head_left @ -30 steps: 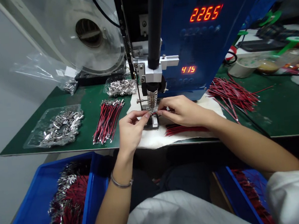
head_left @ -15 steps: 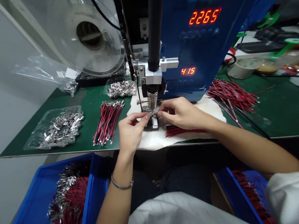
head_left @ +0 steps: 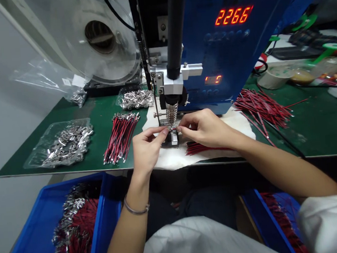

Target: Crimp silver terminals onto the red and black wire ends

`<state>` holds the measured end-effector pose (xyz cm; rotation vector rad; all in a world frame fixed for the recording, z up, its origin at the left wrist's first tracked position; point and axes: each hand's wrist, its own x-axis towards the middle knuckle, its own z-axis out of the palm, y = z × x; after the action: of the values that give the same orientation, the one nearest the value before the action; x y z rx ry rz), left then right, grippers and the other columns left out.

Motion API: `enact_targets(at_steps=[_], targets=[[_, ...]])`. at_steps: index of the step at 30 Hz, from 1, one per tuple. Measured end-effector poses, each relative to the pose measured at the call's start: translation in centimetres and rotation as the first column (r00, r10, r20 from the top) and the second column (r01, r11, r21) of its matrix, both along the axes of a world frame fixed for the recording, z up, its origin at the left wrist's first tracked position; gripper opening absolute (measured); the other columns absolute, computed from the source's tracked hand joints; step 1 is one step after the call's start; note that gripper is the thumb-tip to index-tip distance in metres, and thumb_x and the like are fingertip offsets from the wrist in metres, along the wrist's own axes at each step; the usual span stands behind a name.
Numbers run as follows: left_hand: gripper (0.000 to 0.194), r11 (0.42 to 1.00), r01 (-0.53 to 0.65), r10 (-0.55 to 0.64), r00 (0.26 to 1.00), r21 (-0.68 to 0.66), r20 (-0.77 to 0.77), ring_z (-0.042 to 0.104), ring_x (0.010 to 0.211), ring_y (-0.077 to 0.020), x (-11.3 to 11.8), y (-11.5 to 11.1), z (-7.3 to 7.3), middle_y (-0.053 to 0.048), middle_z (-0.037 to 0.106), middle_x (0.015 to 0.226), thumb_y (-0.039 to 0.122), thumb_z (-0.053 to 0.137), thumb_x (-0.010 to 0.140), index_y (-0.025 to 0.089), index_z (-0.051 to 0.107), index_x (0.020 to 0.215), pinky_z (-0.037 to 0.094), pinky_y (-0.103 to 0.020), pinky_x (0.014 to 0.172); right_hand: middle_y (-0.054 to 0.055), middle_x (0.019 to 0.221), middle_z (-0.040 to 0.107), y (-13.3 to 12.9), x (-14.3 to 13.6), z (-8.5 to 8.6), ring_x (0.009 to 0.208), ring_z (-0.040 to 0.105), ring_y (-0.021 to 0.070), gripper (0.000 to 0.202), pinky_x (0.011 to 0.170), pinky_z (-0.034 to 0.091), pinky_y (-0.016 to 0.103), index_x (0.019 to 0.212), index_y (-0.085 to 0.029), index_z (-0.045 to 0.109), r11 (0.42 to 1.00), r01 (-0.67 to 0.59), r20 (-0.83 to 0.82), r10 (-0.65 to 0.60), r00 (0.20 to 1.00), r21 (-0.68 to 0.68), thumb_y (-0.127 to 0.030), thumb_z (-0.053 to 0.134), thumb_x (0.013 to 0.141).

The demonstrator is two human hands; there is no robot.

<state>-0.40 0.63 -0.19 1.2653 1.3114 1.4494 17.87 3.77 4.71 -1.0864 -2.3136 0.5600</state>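
Observation:
My left hand [head_left: 148, 147] is closed in a pinch at the left of the machine's spring-wrapped tip [head_left: 172, 113]; what its fingertips hold is too small to make out. From the other side my right hand [head_left: 206, 129] pinches what looks like a thin red wire [head_left: 174, 128], its end mostly hidden by the fingers. Both pinches meet just under the tip, above a small metal block [head_left: 174, 137]. Under my right hand, a bundle of red and black wires [head_left: 198, 147] lies on a white cloth [head_left: 171, 162].
The blue machine [head_left: 209, 52] stands ahead with lit red numbers. On the green table [head_left: 96, 105], wires with metal ends [head_left: 121, 138] and bags of metal connectors [head_left: 66, 145] lie left; loose wires [head_left: 262, 106] lie right. Blue bins [head_left: 42, 204] flank my lap.
The upper red number has risen by one, and the lower display shows only partly lit digits. Both hands keep nearly the same place; the view shifts slightly.

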Motion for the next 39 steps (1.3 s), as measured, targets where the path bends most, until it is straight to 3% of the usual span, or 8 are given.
enact_targets(at_steps=[21, 39], targets=[[0.022, 1.0, 0.001, -0.001, 1.0, -0.001, -0.013, 0.061, 0.066, -0.0144, -0.05, -0.1, 0.12, -0.005, 0.073, 0.076, 0.035, 0.076, 0.071, 0.017, 0.078, 0.085, 0.046, -0.025, 0.063, 0.004, 0.066, 0.07, -0.12, 0.25, -0.32, 0.053, 0.057, 0.009, 0.018, 0.054, 0.037, 0.019, 0.08, -0.01, 0.073, 0.99, -0.046, 0.003, 0.046, 0.999, 0.13, -0.018, 0.058, 0.083], [0.02, 1.0, 0.013, -0.013, 1.0, 0.004, 0.0, 0.061, 0.067, -0.0143, -0.07, -0.07, 0.0, -0.006, 0.073, 0.078, 0.033, 0.076, 0.072, 0.018, 0.078, 0.086, 0.046, -0.025, 0.063, 0.005, 0.07, 0.072, -0.02, 0.11, -0.55, 0.057, 0.061, 0.0106, 0.017, 0.055, 0.04, 0.019, 0.083, -0.01, 0.073, 0.991, -0.051, -0.002, 0.052, 0.999, 0.125, -0.018, 0.058, 0.084]])
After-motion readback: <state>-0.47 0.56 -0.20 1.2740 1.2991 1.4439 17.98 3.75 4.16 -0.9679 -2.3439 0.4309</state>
